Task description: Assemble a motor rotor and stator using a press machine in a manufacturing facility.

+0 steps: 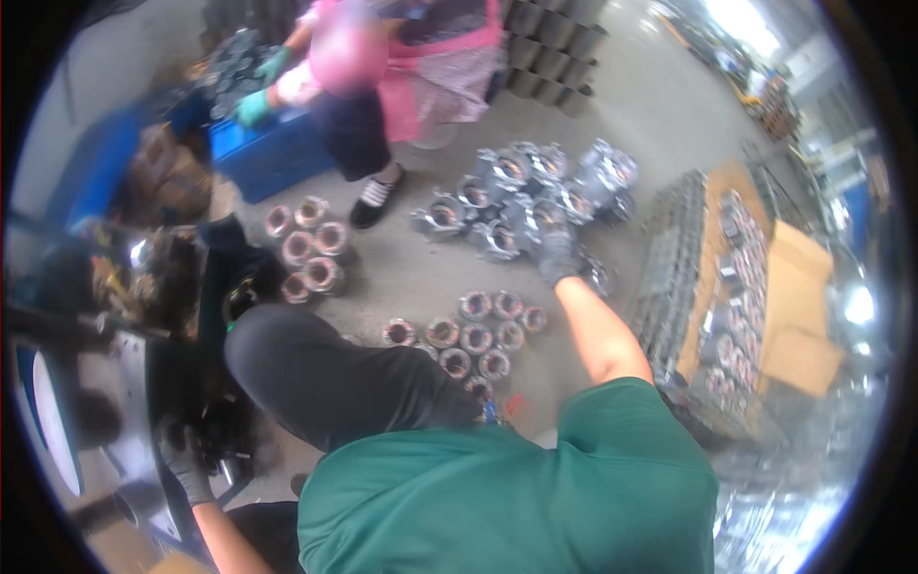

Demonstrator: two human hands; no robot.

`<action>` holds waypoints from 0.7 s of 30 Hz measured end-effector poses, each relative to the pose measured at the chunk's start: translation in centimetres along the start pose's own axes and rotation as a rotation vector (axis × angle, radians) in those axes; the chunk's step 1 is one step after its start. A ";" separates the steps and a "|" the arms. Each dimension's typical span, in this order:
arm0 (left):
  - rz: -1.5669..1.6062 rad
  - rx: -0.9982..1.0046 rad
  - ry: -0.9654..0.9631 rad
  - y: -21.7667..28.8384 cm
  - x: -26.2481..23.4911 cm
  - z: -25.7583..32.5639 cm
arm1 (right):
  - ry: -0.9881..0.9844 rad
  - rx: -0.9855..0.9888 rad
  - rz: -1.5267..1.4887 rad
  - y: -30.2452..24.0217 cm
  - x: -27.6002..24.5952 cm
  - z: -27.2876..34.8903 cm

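My right hand (557, 256), in a dark grey glove, reaches out over a heap of silver metal housings (524, 196) on the concrete floor and touches one at the heap's near edge; whether its fingers are closed on it I cannot tell. My left hand (182, 461), also gloved, rests low at the left on a dark machine part (222, 430), fingers curled on it. Round copper-wound stators (473, 337) lie in a cluster on the floor between my knee and the heap.
Another cluster of stators (311, 251) lies at the left. A person in a pink apron (421, 67) and green gloves works over a blue crate (273, 153). Stacked trays of parts with cardboard (736, 287) stand at the right. Dark cylinders (550, 53) line the back.
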State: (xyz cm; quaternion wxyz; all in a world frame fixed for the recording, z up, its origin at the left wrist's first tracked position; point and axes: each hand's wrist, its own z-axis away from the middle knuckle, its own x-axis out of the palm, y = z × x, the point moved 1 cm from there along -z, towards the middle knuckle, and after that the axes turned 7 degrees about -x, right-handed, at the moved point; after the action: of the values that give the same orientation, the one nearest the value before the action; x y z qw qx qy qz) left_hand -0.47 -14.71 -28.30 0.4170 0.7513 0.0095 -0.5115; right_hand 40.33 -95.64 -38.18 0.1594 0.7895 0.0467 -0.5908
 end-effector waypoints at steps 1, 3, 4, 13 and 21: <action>-0.074 0.070 -0.010 -0.3 -0.8 -0.2 | -0.006 0.009 -0.077 -2.4 -3.1 -0.4; -0.047 0.088 -0.024 2.5 0.4 -0.8 | -0.018 0.065 -0.103 -1.8 -5.7 1.3; -0.028 0.099 -0.026 3.0 1.2 -1.3 | -0.016 0.070 -0.114 -0.7 -5.7 2.6; 0.108 0.066 -0.280 11.8 2.6 -1.1 | -0.078 0.566 0.268 17.7 -17.7 13.1; 0.215 -0.068 -0.310 13.0 1.0 -0.2 | -0.379 1.274 0.338 22.8 -20.9 19.2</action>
State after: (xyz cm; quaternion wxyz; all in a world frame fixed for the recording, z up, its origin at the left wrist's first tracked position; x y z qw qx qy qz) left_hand 5.88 -23.49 -21.06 0.4909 0.6457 -0.1178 -0.5729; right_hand 22.48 -120.64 -18.72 -0.2405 0.6089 -0.4626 -0.5978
